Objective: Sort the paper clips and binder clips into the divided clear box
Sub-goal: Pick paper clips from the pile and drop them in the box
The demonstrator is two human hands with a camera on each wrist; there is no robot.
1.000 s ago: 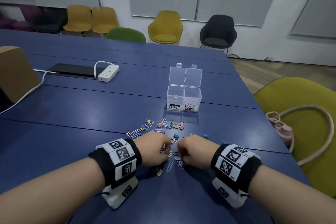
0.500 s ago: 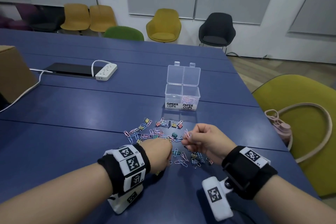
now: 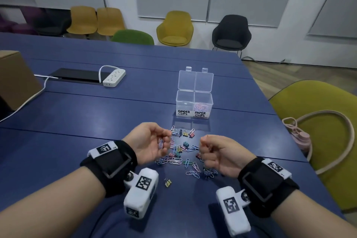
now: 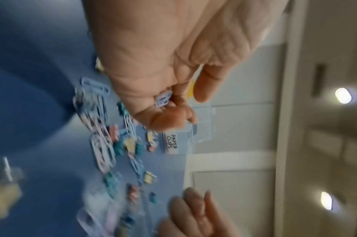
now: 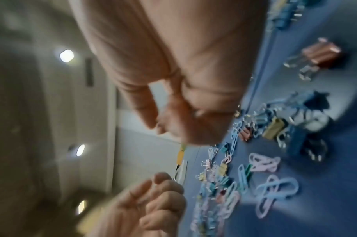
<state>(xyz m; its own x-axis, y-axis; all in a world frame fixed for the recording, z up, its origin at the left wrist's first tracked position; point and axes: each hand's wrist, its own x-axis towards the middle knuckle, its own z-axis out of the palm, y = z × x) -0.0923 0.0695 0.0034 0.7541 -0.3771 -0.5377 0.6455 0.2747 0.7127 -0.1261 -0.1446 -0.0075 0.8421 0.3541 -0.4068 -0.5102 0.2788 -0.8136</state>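
The clear divided box [image 3: 194, 93] stands open at mid table, labelled BINDER CLIPS on the left and PAPER CLIPS on the right. Pink paper clips [image 3: 201, 106] lie in the right compartment. A mixed pile of clips [image 3: 180, 153] is spread on the blue table between my hands. My left hand [image 3: 154, 142] hovers over the pile's left side, turned palm inward, with its fingers curled round a lilac paper clip [image 4: 163, 99]. My right hand [image 3: 207, 150] is curled into a fist over the pile's right side, as if round something small, and what it holds is mostly hidden. One yellow binder clip [image 3: 168, 182] lies alone, nearer me.
A white power strip [image 3: 114, 78] and a black panel [image 3: 77, 75] lie at the back left, with a cardboard box [image 3: 17, 79] at the far left. At the table's right edge an olive chair [image 3: 318, 114] carries a pink bottle [image 3: 302, 138] and a looped strap.
Both hands have risen from the pile and turned palms inward. The left came up holding a paper clip. The right, which pinched a pink clip, drew back and closed into a fist.
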